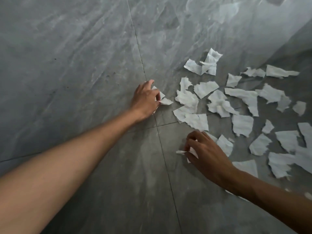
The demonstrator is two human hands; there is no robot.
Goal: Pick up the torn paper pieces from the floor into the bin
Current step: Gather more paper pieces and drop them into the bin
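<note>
Several torn white paper pieces [217,103] lie scattered over the grey tiled floor [84,65] at the centre right. My left hand [145,100] reaches to the left edge of the scatter and pinches a small paper piece [166,101] between thumb and fingers. Nearer to me, my right hand [206,154] is closed on another small paper piece [181,152], with more scraps under its palm. No bin is in view.
Dark grout lines [162,146] cross the floor under my arms. A pale wall or panel [287,36] rises at the upper right, just behind the farthest scraps. Bare tile spreads across the left half and the near foreground.
</note>
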